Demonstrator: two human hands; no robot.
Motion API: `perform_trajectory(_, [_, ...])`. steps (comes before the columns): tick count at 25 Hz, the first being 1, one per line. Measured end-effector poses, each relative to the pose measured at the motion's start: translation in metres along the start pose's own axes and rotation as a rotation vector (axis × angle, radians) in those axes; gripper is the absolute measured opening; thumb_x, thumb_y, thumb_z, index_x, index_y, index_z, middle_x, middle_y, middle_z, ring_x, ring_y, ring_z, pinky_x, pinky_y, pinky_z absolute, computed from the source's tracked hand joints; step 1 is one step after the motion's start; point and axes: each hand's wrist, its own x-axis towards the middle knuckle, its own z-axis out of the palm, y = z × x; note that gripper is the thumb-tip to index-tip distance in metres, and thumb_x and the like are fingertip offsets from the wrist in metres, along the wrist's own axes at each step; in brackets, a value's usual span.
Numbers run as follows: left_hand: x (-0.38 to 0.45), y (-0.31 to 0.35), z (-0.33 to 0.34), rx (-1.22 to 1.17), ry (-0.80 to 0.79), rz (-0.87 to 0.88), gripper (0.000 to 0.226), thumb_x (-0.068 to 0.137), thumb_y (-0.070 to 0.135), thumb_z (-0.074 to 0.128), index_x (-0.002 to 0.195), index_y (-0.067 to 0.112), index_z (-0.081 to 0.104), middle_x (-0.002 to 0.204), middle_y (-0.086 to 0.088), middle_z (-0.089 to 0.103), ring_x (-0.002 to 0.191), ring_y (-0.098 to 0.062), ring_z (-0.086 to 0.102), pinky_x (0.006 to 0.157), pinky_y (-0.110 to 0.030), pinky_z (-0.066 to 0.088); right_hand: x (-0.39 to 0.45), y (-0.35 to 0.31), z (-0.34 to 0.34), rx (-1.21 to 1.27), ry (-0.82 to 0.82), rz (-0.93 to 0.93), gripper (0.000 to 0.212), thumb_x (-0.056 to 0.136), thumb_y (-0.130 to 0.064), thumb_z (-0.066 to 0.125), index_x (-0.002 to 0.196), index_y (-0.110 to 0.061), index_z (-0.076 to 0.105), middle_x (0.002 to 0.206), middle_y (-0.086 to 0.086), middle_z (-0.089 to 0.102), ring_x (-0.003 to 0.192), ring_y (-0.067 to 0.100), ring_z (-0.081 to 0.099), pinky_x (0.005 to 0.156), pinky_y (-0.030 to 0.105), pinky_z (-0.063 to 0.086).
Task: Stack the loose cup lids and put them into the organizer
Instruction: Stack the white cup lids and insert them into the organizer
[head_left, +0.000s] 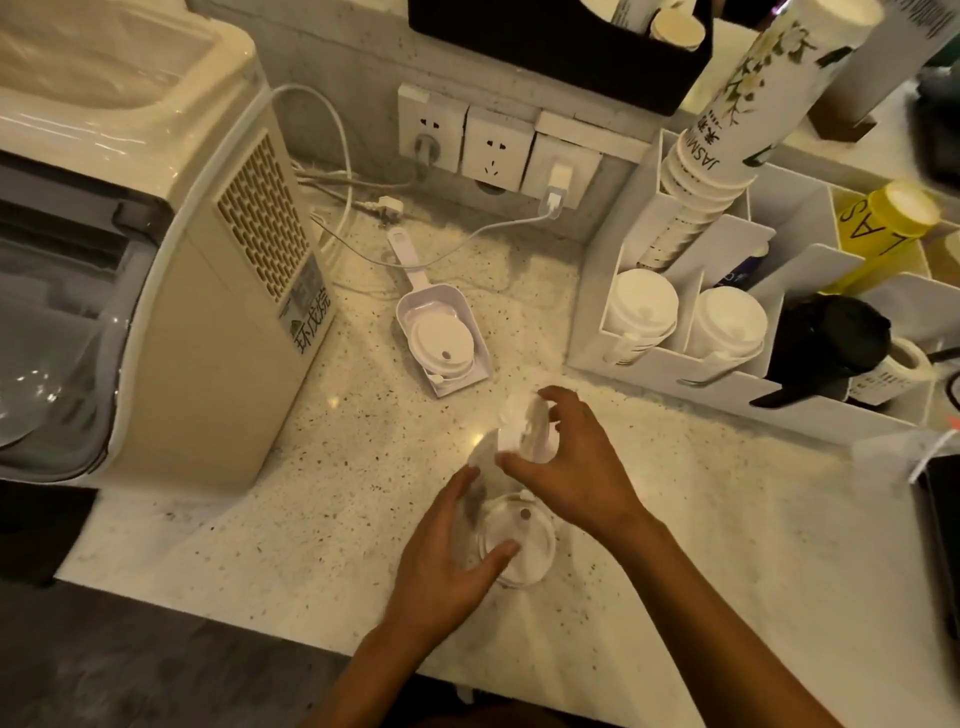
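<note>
My right hand (569, 467) grips a small stack of white cup lids (524, 428), tilted on edge above the counter. Just below, my left hand (452, 551) holds another lid (519, 545) flat, thumb on its rim. More lids (444, 343) lie in a white scoop (457, 299) further back on the counter. The white organizer (587, 332) stands at the right, and two stacks of white lids (641, 306) (730, 319) sit in its front compartments.
A beige machine (208, 270) fills the left side. Wall sockets (496, 145) with cables sit at the back. A stack of paper cups (727, 130) leans out of the organizer; a yellow bottle (883, 234) and a black jug (826, 343) stand at right.
</note>
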Motion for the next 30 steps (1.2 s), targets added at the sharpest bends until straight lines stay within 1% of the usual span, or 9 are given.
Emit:
perform_trajectory(4, [-0.012,0.036,0.004,-0.112,0.138,-0.031,0.055,0.08,0.05,0.074,0.127,0.051,0.046,0.126,0.045,0.051,0.119,0.018,0.049,0.094,0.001,0.037,-0.04,0.004,0.011,0.155,0.003,0.122,0.083,0.067,-0.06,0.08,0.135,-0.041,0.038,0.139,-0.01,0.052,0.117,0.011,0.055,0.092,0.029,0.051])
perform_trajectory(8, [-0.024,0.052,0.014,-0.205,0.191,-0.088,0.035,0.08,0.04,0.071,0.112,0.043,0.059,0.114,0.035,0.063,0.108,0.006,0.062,0.089,-0.006,0.048,-0.064,0.01,0.014,0.229,0.001,0.196,0.076,0.07,-0.058,0.079,0.132,-0.043,0.038,0.135,-0.01,0.055,0.112,0.011,0.059,0.088,0.027,0.054])
perform_trajectory(10, [-0.029,0.054,0.014,-0.207,0.187,-0.102,0.028,0.085,0.027,0.073,0.106,0.041,0.062,0.108,0.031,0.067,0.104,0.003,0.065,0.089,-0.011,0.052,-0.075,0.012,0.015,0.256,-0.019,0.214,0.073,0.07,-0.058,0.078,0.129,-0.046,0.037,0.129,-0.013,0.056,0.105,0.008,0.06,0.078,0.019,0.051])
perform_trajectory(13, [-0.035,0.052,0.009,-0.214,0.138,-0.128,0.03,0.088,0.015,0.072,0.106,0.038,0.065,0.104,0.027,0.071,0.1,0.0,0.069,0.085,-0.017,0.056,-0.088,0.013,0.014,0.3,-0.069,0.251,0.063,0.069,-0.063,0.078,0.117,-0.053,0.037,0.111,-0.024,0.055,0.091,0.002,0.061,0.065,0.011,0.043])
perform_trajectory(15, [-0.04,0.049,0.005,-0.211,0.098,-0.141,0.029,0.089,0.013,0.071,0.106,0.036,0.065,0.102,0.025,0.072,0.097,-0.001,0.069,0.081,-0.017,0.056,-0.096,0.015,0.013,0.293,-0.106,0.263,0.063,0.068,-0.066,0.077,0.113,-0.054,0.035,0.102,-0.029,0.052,0.089,-0.001,0.06,0.064,0.01,0.042])
perform_trajectory(18, [-0.046,0.042,-0.003,-0.214,0.073,-0.155,0.031,0.09,0.009,0.069,0.108,0.034,0.065,0.102,0.021,0.072,0.098,-0.003,0.069,0.08,-0.017,0.055,-0.107,0.022,0.008,0.253,-0.162,0.273,0.066,0.071,-0.066,0.074,0.122,-0.053,0.033,0.101,-0.024,0.059,0.088,0.001,0.064,0.067,0.011,0.045])
perform_trajectory(23, [-0.042,0.038,-0.016,-0.298,0.056,-0.186,0.027,0.095,0.005,0.06,0.114,0.022,0.068,0.107,0.019,0.074,0.102,-0.001,0.069,0.08,-0.012,0.053,-0.117,0.038,0.003,0.27,-0.222,0.251,0.025,0.085,-0.052,0.069,0.107,-0.048,0.059,0.086,-0.011,0.071,0.08,0.001,0.066,0.073,0.019,0.055])
perform_trajectory(26, [-0.037,0.038,-0.018,-0.29,0.029,-0.2,0.027,0.097,0.01,0.059,0.117,0.027,0.067,0.108,0.022,0.074,0.105,0.002,0.067,0.081,-0.009,0.051,-0.117,0.044,0.005,0.269,-0.157,0.254,0.015,0.084,-0.049,0.071,0.096,-0.04,0.068,0.087,-0.013,0.072,0.08,0.0,0.065,0.071,0.016,0.054])
perform_trajectory(30, [-0.028,0.037,-0.015,-0.292,0.034,-0.249,0.036,0.096,0.015,0.061,0.123,0.037,0.057,0.105,0.012,0.075,0.101,0.003,0.068,0.079,-0.01,0.052,-0.112,0.054,0.013,0.304,-0.124,0.299,0.012,0.085,-0.044,0.073,0.095,-0.039,0.068,0.082,-0.011,0.074,0.076,0.006,0.07,0.076,0.027,0.059])
